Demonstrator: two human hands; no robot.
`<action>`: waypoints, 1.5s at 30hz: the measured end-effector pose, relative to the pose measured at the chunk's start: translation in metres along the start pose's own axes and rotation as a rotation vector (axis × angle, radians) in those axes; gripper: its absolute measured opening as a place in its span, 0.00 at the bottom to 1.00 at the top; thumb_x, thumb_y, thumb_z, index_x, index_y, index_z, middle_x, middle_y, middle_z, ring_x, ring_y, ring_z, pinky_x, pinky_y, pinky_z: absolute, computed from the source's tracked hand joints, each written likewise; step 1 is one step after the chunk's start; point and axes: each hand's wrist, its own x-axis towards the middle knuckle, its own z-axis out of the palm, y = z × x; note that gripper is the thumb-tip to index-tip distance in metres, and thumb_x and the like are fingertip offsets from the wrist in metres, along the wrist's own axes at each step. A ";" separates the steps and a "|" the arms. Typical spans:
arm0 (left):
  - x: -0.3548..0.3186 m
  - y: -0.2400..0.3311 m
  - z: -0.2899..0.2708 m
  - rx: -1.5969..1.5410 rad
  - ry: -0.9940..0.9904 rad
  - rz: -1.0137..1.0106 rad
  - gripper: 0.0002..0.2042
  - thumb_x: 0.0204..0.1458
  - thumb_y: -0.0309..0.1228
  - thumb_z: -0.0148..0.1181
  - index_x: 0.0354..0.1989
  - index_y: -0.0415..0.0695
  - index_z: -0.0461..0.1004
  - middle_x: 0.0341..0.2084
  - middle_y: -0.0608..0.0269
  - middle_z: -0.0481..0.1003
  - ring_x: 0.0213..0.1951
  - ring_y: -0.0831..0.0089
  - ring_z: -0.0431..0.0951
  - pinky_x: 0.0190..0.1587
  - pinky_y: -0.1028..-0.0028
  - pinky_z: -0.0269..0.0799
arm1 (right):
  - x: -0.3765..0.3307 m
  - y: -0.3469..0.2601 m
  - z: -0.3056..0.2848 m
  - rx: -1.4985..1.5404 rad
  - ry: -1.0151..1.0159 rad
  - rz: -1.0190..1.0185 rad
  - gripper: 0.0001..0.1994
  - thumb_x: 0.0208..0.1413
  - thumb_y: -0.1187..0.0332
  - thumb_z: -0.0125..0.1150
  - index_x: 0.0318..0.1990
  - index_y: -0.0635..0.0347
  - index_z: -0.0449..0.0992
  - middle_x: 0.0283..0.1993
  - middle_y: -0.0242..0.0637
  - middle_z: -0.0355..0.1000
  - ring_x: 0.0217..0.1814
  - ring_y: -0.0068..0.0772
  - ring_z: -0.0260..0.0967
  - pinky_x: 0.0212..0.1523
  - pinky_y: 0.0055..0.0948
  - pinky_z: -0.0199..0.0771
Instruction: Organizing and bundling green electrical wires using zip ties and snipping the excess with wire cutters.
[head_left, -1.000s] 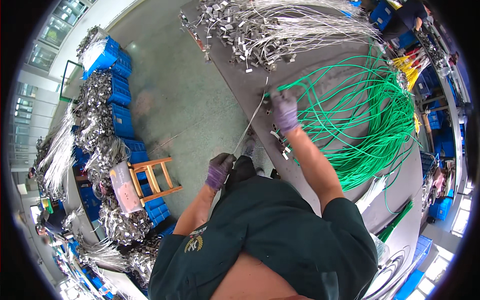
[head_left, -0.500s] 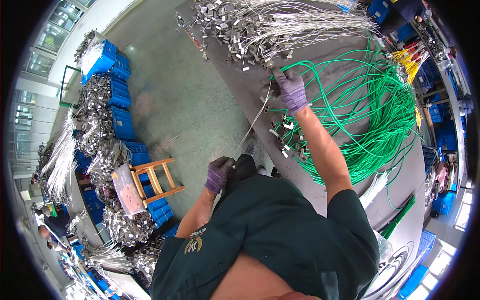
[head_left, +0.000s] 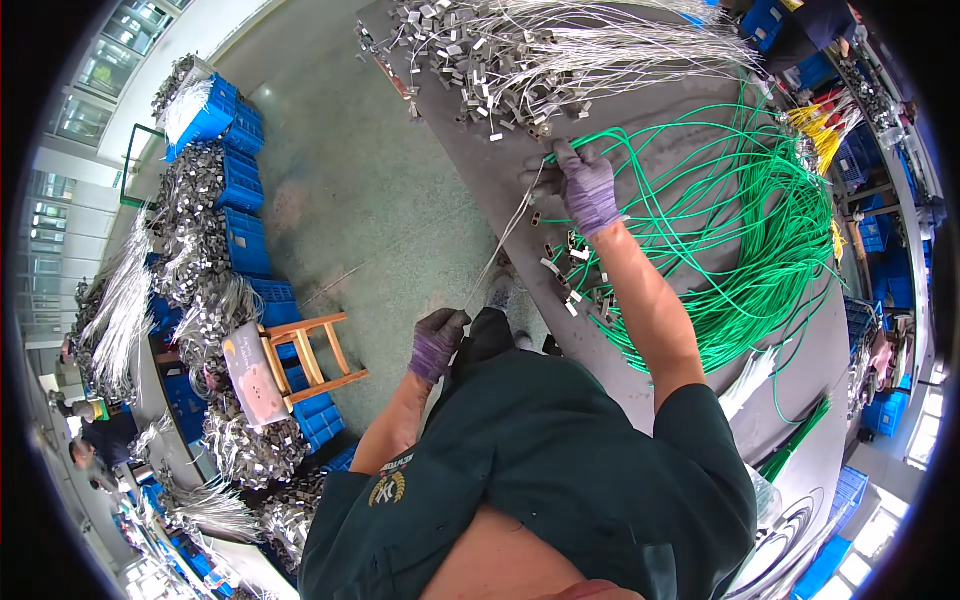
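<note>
My right hand (head_left: 588, 185), in a purple-grey glove, is closed at the bend of several green cables (head_left: 612, 136) above the table's left edge. From beside its fingers, thin silvery wires (head_left: 515, 220) slant down over the edge toward my left hand (head_left: 437, 345). That gloved left hand is held low by my dark shirt, fingers curled together. Whether the wire ends sit in its fingers is too fine to make out. The green cables spread into a large loose coil (head_left: 770, 290) on the table, and small metal end pieces (head_left: 572, 272) lie below my right hand.
A heap of silvery wires with metal tabs (head_left: 590, 60) covers the far end of the grey table (head_left: 480, 170). On the left, a wooden stool (head_left: 315, 360) lies tilted by blue crates (head_left: 243, 240) piled with metal parts. Another person (head_left: 100, 445) is at the far left.
The thin wires have shifted and now hang in a looser, split line between my hands. Both hands stay nearly in place. The green cables have barely moved.
</note>
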 end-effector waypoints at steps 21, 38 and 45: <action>0.006 0.002 0.007 -0.067 0.125 0.053 0.14 0.51 0.39 0.57 0.29 0.37 0.73 0.11 0.72 0.62 0.13 0.85 0.58 0.15 0.81 0.51 | 0.006 -0.009 -0.013 0.006 -0.199 0.205 0.13 0.56 0.68 0.53 0.41 0.71 0.67 0.34 0.51 0.74 0.29 0.40 0.76 0.22 0.27 0.78; -0.009 0.002 0.015 0.066 -0.041 0.049 0.17 0.49 0.43 0.56 0.29 0.38 0.74 0.13 0.71 0.65 0.17 0.82 0.62 0.21 0.79 0.58 | -0.022 0.079 -0.026 -0.685 0.029 -0.123 0.09 0.50 0.71 0.58 0.32 0.68 0.70 0.27 0.44 0.73 0.28 0.40 0.75 0.24 0.34 0.77; -0.014 0.001 0.016 0.169 0.082 0.078 0.15 0.49 0.41 0.56 0.28 0.39 0.74 0.14 0.69 0.67 0.20 0.81 0.65 0.23 0.79 0.61 | -0.062 0.069 -0.013 -0.577 -0.429 0.375 0.11 0.51 0.65 0.58 0.34 0.65 0.75 0.27 0.39 0.75 0.21 0.29 0.73 0.20 0.27 0.74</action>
